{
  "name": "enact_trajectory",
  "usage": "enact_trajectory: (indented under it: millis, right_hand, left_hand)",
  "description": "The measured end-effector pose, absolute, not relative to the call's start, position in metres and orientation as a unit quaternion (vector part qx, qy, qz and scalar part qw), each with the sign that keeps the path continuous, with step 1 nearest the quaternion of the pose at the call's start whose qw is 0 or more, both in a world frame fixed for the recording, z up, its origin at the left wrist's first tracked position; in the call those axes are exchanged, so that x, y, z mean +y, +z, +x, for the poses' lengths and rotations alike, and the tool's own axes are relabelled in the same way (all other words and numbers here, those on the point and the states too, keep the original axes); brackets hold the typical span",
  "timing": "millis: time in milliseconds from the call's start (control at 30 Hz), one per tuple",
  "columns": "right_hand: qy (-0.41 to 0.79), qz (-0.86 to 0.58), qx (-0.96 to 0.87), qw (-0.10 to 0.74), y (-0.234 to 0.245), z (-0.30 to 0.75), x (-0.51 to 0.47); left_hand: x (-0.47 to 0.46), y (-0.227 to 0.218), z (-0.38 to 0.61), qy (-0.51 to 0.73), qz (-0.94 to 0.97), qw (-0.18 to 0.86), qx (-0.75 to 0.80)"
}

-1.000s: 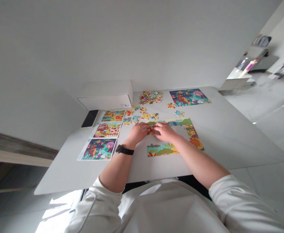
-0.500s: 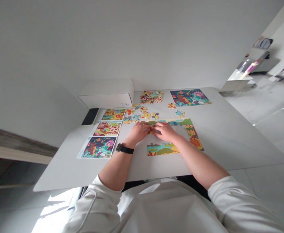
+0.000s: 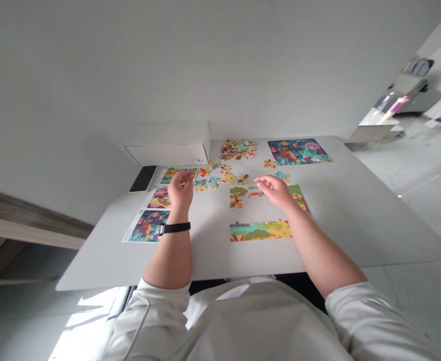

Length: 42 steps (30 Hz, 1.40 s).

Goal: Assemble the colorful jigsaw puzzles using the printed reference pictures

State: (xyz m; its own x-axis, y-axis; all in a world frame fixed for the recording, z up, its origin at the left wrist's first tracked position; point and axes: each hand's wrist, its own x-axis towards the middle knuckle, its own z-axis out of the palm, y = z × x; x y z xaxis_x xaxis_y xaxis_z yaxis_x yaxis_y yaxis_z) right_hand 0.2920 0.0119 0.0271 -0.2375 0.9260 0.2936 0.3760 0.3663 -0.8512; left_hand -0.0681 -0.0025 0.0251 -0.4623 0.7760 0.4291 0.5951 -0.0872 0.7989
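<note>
My left hand (image 3: 180,190), with a black watch on its wrist, is over the upper picture sheet (image 3: 169,174) on the left. Its fingers are curled together, and what they hold, if anything, is hidden. My right hand (image 3: 276,190) hovers above the partly joined jigsaw puzzle (image 3: 258,232), thumb and fingers apart with nothing visible between them. The puzzle's bottom strip, right side and top edge surround a bare middle. At its upper left corner is a joined section with a green tree (image 3: 238,193). Loose puzzle pieces (image 3: 228,178) lie just beyond the puzzle.
A heap of pieces (image 3: 239,149) lies near the wall, beside a finished dark-blue puzzle (image 3: 298,151). At the back left stands a white box (image 3: 169,153), with a phone (image 3: 143,179) in front of it. Two more picture sheets (image 3: 149,224) lie on the left.
My hands have parted from the puzzle's upper left corner, uncovering the tree section. The left hand has moved left to the picture sheets; the right has moved slightly right and lifted.
</note>
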Motion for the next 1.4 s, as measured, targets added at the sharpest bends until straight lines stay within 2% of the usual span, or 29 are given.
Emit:
enact_trajectory:
  millis: [233,533,800,1000,1400]
  right_hand:
    - [0.324,-0.489,-0.678,0.443,0.028,0.316,0.022]
    - [0.325,-0.518,-0.639,0.467,0.034,0.338,0.029]
    - [0.307,-0.528,-0.662,0.434,0.025,0.338,0.029]
    - [0.296,-0.543,-0.661,0.425,0.023,0.337,0.029]
    - [0.286,-0.556,-0.691,0.362,0.028,0.325,0.022]
  left_hand:
    - [-0.004,0.026,-0.07,0.526,0.499,0.085,0.683]
    - [-0.009,0.028,-0.061,0.446,0.55,0.061,0.704]
    - [-0.01,0.027,-0.061,0.362,0.59,0.04,0.72]
    - [-0.014,0.026,-0.061,0.265,0.541,0.013,0.798]
    - [-0.017,0.024,-0.053,0.141,0.573,0.048,0.806]
